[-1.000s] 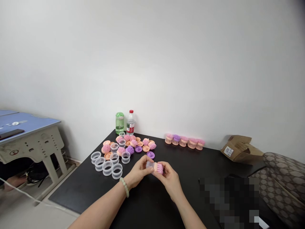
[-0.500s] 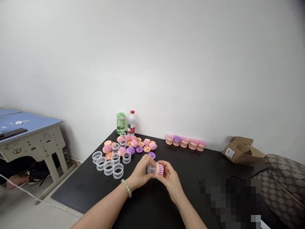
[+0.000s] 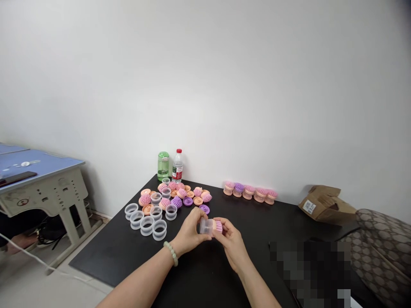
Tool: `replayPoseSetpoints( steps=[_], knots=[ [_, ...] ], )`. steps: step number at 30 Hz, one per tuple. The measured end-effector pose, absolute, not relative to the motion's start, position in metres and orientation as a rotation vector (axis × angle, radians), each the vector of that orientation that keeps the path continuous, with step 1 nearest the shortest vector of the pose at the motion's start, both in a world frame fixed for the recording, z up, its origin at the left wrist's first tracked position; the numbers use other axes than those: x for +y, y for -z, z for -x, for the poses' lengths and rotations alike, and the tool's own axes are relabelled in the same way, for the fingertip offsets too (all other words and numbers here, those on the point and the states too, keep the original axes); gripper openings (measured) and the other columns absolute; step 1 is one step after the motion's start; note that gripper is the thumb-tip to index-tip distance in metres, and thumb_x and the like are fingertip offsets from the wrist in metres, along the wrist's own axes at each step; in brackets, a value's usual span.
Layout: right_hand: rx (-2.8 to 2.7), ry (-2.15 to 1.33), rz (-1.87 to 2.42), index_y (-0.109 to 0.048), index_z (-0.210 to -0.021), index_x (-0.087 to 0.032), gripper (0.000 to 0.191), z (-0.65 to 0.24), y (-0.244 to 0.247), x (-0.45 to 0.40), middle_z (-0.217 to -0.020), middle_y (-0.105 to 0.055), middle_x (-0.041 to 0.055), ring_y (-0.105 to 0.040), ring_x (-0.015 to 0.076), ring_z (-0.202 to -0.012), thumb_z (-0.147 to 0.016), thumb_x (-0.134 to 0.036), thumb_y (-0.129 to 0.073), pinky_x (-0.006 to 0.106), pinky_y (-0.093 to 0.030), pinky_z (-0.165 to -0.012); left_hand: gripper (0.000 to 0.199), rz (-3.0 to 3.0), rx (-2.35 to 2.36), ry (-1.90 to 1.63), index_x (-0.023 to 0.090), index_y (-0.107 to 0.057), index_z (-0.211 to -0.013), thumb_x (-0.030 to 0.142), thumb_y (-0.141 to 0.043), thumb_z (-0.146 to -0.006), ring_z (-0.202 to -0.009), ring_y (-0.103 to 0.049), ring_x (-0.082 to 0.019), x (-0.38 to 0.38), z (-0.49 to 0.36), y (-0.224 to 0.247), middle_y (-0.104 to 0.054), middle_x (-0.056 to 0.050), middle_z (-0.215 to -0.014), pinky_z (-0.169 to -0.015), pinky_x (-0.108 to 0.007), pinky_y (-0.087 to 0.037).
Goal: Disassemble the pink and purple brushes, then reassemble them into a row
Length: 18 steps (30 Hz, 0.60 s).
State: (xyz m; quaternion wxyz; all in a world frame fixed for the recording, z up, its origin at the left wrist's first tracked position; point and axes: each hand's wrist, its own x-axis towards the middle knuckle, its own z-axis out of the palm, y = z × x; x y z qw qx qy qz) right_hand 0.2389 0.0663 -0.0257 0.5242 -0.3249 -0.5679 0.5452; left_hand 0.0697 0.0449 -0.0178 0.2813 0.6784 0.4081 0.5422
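The left hand [image 3: 189,231] has its fingers clamped on a clear plastic ring [image 3: 205,226], the right hand [image 3: 231,247] on the pink silicone brush head [image 3: 218,226] joined to it, both over the black table [image 3: 105,261] (mid-air, it seems). A slipped grip could drop them toward the loose clear rings [image 3: 147,225] at 10 o'clock.

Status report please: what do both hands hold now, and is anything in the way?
Left hand gripping clear plastic ring. Right hand on pink bristled brush head. Purple disc close beyond the hands, not blocking.
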Motion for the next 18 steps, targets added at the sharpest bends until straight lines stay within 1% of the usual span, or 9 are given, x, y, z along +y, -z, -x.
replayPoseSetpoints(
  steps=[4,9,14,17,18],
  knots=[
    [-1.443,-1.236,0.778,-0.070,-0.095,-0.020,0.045,-0.240,0.031,0.070,-0.090,-0.074,0.0072,-0.069,0.0257,-0.085,-0.058,-0.038,-0.089,0.037,-0.056,-0.076,0.046,-1.878,1.198,-1.385,0.021,-0.055,-0.087,0.018,-0.087,-0.054,-0.080,-0.046,-0.018,0.045,-0.067,0.015,-0.053,0.000,-0.091,-0.068,-0.026,-0.035],
    [-1.506,-1.229,0.758,-0.071,-0.096,-0.019,0.043,-0.240,0.035,0.072,-0.092,-0.074,0.0079,-0.069,0.0265,-0.087,-0.059,-0.032,-0.088,0.037,-0.057,-0.075,0.041,-1.921,1.278,-1.308,0.020,-0.055,-0.083,0.017,-0.085,-0.054,-0.074,-0.045,-0.015,0.044,-0.064,0.011,-0.053,0.002,-0.086,-0.062,-0.024,-0.032],
    [-1.564,-1.147,0.725,-0.072,-0.094,-0.021,0.041,-0.240,0.032,0.068,-0.106,-0.072,0.0089,-0.068,0.0298,-0.101,-0.057,-0.026,-0.089,0.041,-0.055,-0.089,0.045,-1.881,1.269,-1.247,0.019,-0.054,-0.081,0.021,-0.087,-0.052,-0.070,-0.043,-0.014,0.048,-0.059,0.015,-0.051,0.003,-0.080,-0.060,-0.023,-0.030],
    [-1.661,-1.082,0.706,-0.073,-0.093,-0.023,0.032,-0.241,0.029,0.065,-0.116,-0.070,0.0104,-0.064,0.0316,-0.112,-0.064,-0.026,-0.084,0.046,-0.051,-0.099,0.048,-1.730,1.144,-1.222,0.019,-0.053,-0.083,0.022,-0.088,-0.051,-0.068,-0.043,-0.012,0.051,-0.058,0.019,-0.052,0.003,-0.080,-0.059,-0.023,-0.032],
    [-1.685,-1.064,0.689,-0.073,-0.096,-0.023,0.031,-0.241,0.028,0.064,-0.120,-0.068,0.0107,-0.062,0.0316,-0.116,-0.067,-0.026,-0.082,0.047,-0.049,-0.102,0.049,-1.667,1.098,-1.216,0.018,-0.052,-0.084,0.022,-0.088,-0.051,-0.067,-0.043,-0.012,0.051,-0.059,0.020,-0.052,0.003,-0.080,-0.058,-0.022,-0.032]
  ],
)
